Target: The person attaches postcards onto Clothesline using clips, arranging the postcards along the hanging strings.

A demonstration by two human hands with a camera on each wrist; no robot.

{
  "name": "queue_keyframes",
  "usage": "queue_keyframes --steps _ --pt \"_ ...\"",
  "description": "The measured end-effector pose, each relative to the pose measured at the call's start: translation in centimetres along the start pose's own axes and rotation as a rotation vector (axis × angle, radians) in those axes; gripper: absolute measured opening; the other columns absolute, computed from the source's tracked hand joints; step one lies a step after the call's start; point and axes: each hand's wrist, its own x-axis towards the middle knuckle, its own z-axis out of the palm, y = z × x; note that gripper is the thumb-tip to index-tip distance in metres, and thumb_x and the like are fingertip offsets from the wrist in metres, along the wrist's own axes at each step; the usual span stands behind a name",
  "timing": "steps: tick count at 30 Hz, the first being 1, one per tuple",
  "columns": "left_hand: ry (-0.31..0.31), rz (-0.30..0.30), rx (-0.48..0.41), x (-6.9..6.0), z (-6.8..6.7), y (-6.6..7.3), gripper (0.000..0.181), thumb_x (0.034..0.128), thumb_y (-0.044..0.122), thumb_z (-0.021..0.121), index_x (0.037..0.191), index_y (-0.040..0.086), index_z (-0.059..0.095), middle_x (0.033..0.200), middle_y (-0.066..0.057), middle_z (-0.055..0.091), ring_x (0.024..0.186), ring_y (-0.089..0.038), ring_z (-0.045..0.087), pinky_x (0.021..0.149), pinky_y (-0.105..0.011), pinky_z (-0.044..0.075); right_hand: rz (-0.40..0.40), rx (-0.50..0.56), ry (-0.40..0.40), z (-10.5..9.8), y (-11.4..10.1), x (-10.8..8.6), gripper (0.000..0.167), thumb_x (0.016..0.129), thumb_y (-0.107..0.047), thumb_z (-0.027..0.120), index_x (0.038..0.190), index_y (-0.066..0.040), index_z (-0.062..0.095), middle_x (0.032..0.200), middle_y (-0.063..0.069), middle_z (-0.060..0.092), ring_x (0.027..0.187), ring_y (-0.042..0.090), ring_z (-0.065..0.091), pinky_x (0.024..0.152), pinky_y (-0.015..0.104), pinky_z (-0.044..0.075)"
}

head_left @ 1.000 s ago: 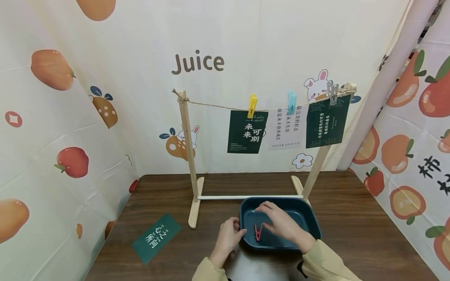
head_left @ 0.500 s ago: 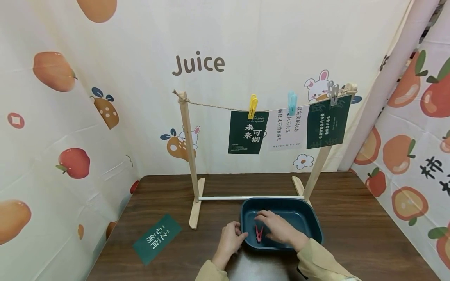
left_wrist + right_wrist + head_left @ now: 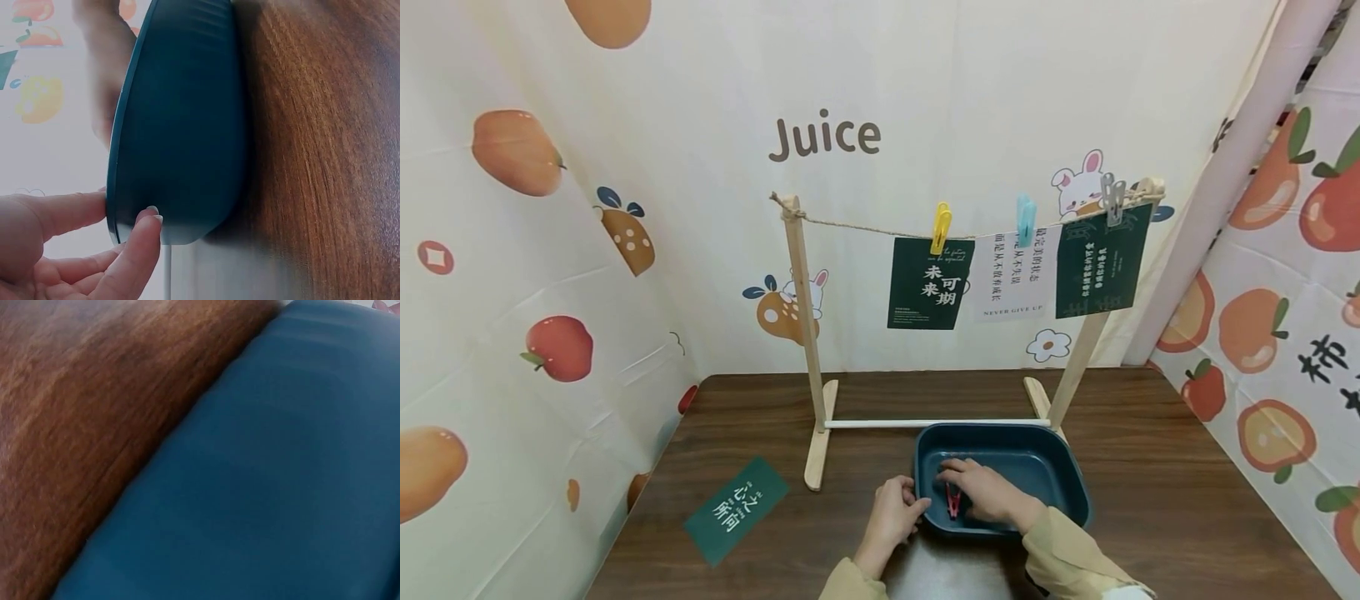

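A red clothespin [image 3: 953, 503] lies in a dark blue basin [image 3: 1060, 467], near its left end. My right hand [image 3: 988, 492] is down inside the basin, its fingers over the clothespin's far end; whether they pinch it is hidden. In the right wrist view only the basin's outer wall [image 3: 262, 481] and the tabletop show. My left hand [image 3: 891, 512] holds the basin's left rim, thumb at the edge and fingertips [image 3: 150, 228] against the outer wall.
Behind the basin stands a wooden rack [image 3: 808, 333] with a string. From it hang a green card [image 3: 928, 287] under a yellow clothespin [image 3: 941, 227], a white card [image 3: 1011, 287] under a blue one, and another green card [image 3: 1101, 267]. A loose green card [image 3: 736, 511] lies left.
My right hand has moved slightly left and lower, so its fingers now cover the far end of the red clothespin. My left hand stays at the basin's rim.
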Motion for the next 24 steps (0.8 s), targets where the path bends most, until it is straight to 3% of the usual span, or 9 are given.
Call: queue_keyframes --steps 13,24 --pt "0.006 0.005 -0.036 -0.03 0.15 -0.31 0.027 0.0771 0.001 0.066 0.097 -0.013 0.054 0.060 -0.002 0.050 0.044 -0.018 0.055 0.037 -0.024 0.043 0.039 0.015 -0.035 0.59 0.16 0.10 0.055 0.064 -0.007 0.078 0.115 -0.010 0.057 0.122 0.011 0.048 0.108 0.030 0.045 0.078 0.048 0.044" --pt "0.012 -0.005 -0.064 -0.05 0.33 -0.47 0.028 0.0764 -0.001 0.065 0.097 -0.015 0.053 0.059 -0.002 0.050 0.044 -0.016 0.054 0.037 -0.024 0.044 0.055 -0.017 0.034 0.71 0.10 -0.25 0.046 0.062 -0.011 0.079 0.104 -0.007 0.061 0.104 0.004 0.052 0.094 0.021 0.050 0.076 0.038 0.046"
